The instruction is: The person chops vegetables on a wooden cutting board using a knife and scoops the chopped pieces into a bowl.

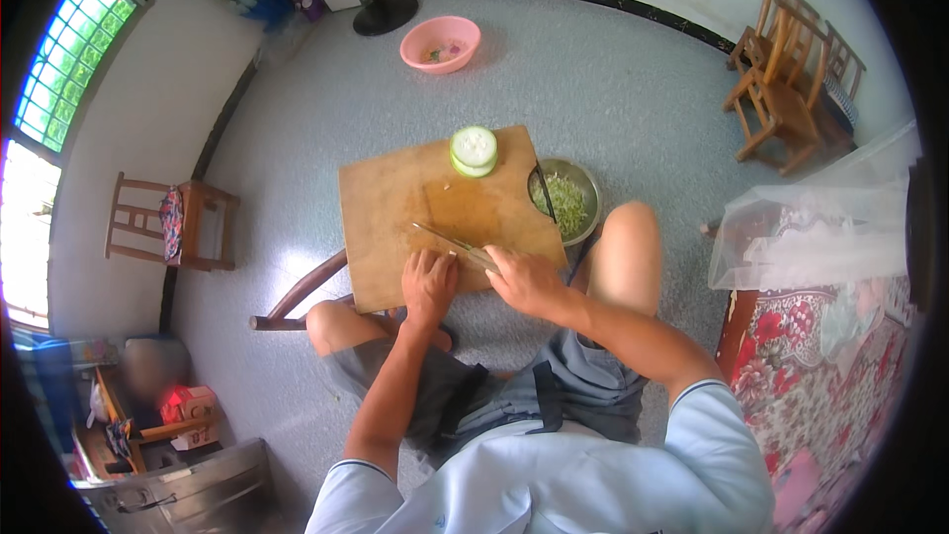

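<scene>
A wooden cutting board (385, 200) lies before me at about knee height. My right hand (523, 278) grips a kitchen knife (448, 239) by its handle, and the blade points left and away across the board. Close to the blade, my left hand (430, 282) presses down near the board's front edge with its fingers bent. A small pale piece shows at those fingertips; the rest of it is hidden. Thick round slices of a pale green gourd (473, 148) are stacked at the board's far edge. A metal bowl (595, 196) with shredded green vegetable (567, 200) stands by the board's right side, partly beneath it.
A pink basin (441, 44) with scraps sits on the floor ahead, near a black fan base (385, 13). Wooden chairs stand at the left (200, 226) and far right (789, 111). A table with a floral cloth (808, 378) is close on my right. A wooden leg (308, 285) juts out left of the board.
</scene>
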Motion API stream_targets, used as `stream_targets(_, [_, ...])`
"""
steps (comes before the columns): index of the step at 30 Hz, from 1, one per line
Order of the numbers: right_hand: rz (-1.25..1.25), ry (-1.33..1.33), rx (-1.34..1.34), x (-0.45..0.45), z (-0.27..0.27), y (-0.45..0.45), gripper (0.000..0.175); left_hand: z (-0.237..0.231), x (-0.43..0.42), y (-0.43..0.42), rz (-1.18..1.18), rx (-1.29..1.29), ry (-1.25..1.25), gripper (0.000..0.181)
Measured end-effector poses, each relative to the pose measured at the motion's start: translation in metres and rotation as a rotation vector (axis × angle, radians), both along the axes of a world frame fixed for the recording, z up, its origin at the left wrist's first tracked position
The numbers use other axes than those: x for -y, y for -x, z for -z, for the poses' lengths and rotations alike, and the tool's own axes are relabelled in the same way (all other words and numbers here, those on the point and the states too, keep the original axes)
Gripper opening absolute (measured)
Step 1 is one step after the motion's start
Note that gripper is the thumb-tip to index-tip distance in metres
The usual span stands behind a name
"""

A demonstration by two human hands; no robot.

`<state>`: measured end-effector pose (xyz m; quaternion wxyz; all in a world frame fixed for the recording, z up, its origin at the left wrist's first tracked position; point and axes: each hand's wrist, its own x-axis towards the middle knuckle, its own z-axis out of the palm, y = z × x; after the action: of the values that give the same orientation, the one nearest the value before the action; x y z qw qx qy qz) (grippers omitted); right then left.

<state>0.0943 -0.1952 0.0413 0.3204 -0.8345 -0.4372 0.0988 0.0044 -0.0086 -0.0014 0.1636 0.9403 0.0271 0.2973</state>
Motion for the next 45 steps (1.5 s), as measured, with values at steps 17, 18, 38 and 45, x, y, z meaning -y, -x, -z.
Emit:
stream_targets(17, [-0.060, -0.055, 0.082, 0.021, 0.002, 0.011, 0.037, -0.002, 0.001, -0.001, -0.007, -0.042, 0.020, 0.020])
stream_targets(18, [-0.060, -0.055, 0.080, 0.020, 0.001, 0.011, 0.037, -0.002, 0.000, -0.002, -0.007, -0.040, 0.018, 0.020])
stream_targets(38, [-0.023, -0.084, 0.047, 0.014, 0.007, 0.002, 0.038, -0.009, 0.003, 0.004, 0.001, -0.029, 0.018, 0.013])
stream_targets(45, [-0.076, -0.044, 0.087, 0.019, 0.004, 0.010, 0.039, -0.008, -0.001, 0.005, 0.003, -0.074, 0.022, 0.017])
